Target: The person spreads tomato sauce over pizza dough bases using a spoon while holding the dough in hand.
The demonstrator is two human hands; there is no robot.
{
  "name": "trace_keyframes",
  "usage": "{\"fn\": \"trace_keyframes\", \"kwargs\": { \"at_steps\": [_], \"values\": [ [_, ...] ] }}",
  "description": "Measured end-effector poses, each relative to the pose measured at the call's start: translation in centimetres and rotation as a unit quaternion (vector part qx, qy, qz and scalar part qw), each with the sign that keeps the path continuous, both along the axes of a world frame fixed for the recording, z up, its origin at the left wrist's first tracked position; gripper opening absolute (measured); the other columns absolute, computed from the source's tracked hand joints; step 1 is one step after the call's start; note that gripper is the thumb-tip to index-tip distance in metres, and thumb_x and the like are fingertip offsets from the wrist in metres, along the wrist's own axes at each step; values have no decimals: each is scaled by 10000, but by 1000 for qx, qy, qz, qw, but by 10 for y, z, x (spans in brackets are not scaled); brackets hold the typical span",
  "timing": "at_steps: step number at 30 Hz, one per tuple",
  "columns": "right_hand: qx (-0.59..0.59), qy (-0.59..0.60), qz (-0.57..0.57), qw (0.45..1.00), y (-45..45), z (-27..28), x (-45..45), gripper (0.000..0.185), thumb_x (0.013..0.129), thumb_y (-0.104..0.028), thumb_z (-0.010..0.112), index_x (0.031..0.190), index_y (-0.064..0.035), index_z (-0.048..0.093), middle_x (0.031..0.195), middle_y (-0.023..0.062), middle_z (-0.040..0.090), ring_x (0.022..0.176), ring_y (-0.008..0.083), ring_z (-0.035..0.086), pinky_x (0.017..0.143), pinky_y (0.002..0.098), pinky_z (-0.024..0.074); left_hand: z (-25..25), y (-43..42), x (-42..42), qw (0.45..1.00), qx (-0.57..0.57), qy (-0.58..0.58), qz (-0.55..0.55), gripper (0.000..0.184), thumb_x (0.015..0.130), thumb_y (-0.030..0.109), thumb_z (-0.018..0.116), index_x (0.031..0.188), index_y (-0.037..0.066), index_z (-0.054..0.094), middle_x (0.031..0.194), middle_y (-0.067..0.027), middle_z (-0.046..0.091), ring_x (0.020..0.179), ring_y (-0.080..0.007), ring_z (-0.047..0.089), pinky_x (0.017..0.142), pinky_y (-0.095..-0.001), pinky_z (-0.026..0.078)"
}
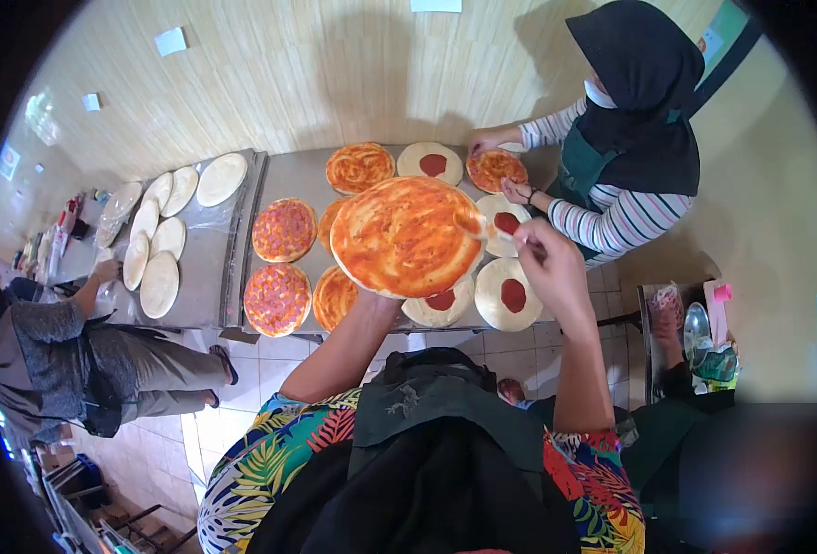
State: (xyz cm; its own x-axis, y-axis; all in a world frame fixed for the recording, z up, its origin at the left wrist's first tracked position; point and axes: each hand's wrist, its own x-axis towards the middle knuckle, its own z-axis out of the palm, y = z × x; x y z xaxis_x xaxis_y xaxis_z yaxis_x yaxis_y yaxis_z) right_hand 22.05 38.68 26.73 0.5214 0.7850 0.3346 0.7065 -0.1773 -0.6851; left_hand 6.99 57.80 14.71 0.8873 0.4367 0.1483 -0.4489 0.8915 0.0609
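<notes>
My left hand [380,307] is under a round pizza base [399,242], bearing it above the table; most of its fingers are hidden by the base. Orange-red sauce covers nearly the whole top, leaving a pale rim. At the base's right edge, my right hand [549,263] pinches the handle of a small sauce-coated spoon [469,224], whose head touches the sauce. Just below and right of the base lie dough rounds with a red sauce spot in the middle, such as this dough round [493,309].
Two pizzas with pinkish topping [284,229] lie left on the metal table [284,171], among sauced bases [360,168]. Plain dough rounds [160,284] cover a second table. A co-worker [602,198] handles a sauced base at right; another person [67,360] stands left. A side table [648,369] holds bowls.
</notes>
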Motion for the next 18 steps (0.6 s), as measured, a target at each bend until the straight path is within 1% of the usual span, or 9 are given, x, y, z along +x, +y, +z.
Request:
{"fn": "trace_keyframes", "kwargs": {
  "at_steps": [2,4,6,8,9,12,13,15,18],
  "values": [
    [23,28,-5,999,7,-6,4,87,857,-75,618,940,-58,597,780,125,646,716,277,674,667,357,516,-1,-2,-1,999,-27,-14,-35,618,1013,470,416,1483,74,350,1487,-185,432,1352,-348,456,1125,-519,398],
    [-45,48,16,998,9,5,3,78,862,-83,620,935,-64,600,773,123,644,702,280,666,663,351,513,0,-4,-1,999,-2,-16,-29,627,1014,480,404,1491,78,338,1496,-184,419,1360,-349,446,1129,-517,393],
    [-53,50,47,996,-3,12,-4,77,856,-60,629,930,-59,607,778,116,647,685,255,660,654,330,507,3,-4,-4,999,26,-17,-16,635,1016,489,392,1499,82,326,1505,-182,406,1367,-349,437,1134,-516,388],
    [-15,52,136,989,-15,14,0,108,839,-22,643,938,-53,615,769,102,633,675,206,651,653,302,501,8,-4,-5,1000,20,-16,-14,639,1023,497,356,1513,92,299,1527,-177,375,1377,-346,423,1137,-515,383],
    [-35,52,123,990,-20,13,10,121,827,14,649,935,-28,611,783,69,638,706,140,644,673,279,506,11,-5,-6,1000,19,-17,-10,639,1023,497,356,1513,92,299,1527,-177,375,1377,-346,423,1137,-515,383],
    [5,130,91,987,-15,6,39,92,843,14,640,926,-4,605,802,39,639,737,101,618,694,260,510,19,-10,-8,998,-23,-15,-49,612,1033,472,348,1517,101,295,1529,-169,375,1378,-342,424,1135,-514,385],
    [13,114,88,989,-8,10,43,71,855,14,632,921,7,606,810,22,629,751,82,595,710,251,510,24,-12,-8,997,-37,-15,-65,604,1036,464,345,1518,105,293,1530,-166,375,1379,-340,424,1134,-514,386],
    [21,105,95,990,14,14,51,72,859,11,632,926,4,607,798,21,616,751,75,587,708,246,505,37,-18,-9,995,-49,-13,-83,595,1039,456,342,1519,108,292,1531,-163,375,1379,-339,424,1133,-513,387],
    [21,115,110,987,35,14,62,72,865,7,633,931,2,604,784,17,598,748,66,572,696,240,493,52,-30,-12,996,-4,-44,-82,583,1039,439,364,1513,105,308,1519,-160,395,1370,-337,437,1134,-505,387]
  ]
}}
